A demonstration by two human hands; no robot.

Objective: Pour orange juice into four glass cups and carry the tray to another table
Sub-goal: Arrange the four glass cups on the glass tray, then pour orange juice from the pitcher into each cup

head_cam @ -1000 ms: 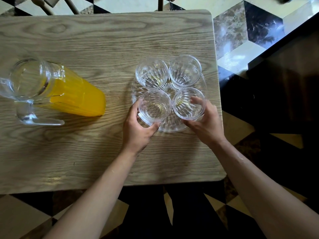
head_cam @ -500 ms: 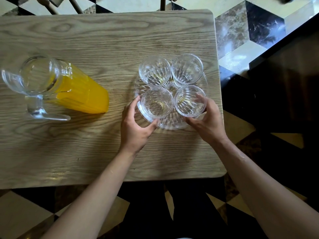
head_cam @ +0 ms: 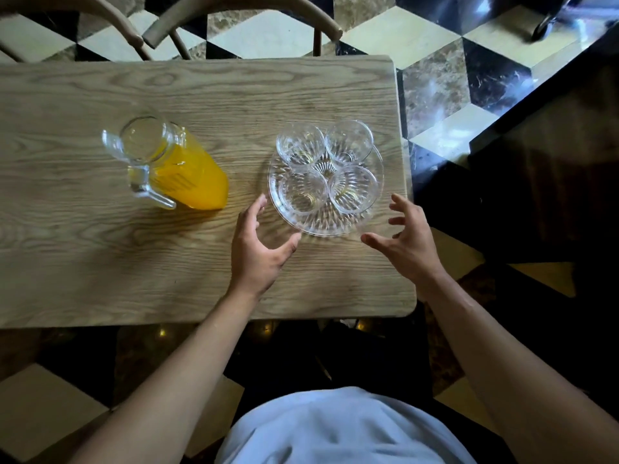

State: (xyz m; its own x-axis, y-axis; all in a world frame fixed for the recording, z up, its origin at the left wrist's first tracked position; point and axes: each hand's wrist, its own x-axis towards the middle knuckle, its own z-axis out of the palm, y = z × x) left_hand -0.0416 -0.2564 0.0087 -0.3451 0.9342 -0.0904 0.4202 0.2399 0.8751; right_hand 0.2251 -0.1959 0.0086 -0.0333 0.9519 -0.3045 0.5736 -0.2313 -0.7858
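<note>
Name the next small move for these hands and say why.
Probably the left hand should reach for the pitcher handle. All four cups on the tray look empty, the pitcher holds juice and stands to the left, and both hands, the right hand included, are open and hold nothing.

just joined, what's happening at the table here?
A person stands at a wooden table with both hands open and holding nothing. The left hand and right hand hover just short of a round glass tray that carries four glass cups; all four look empty. A glass pitcher of orange juice stands untouched to the left of the tray. No pouring has begun.
</note>
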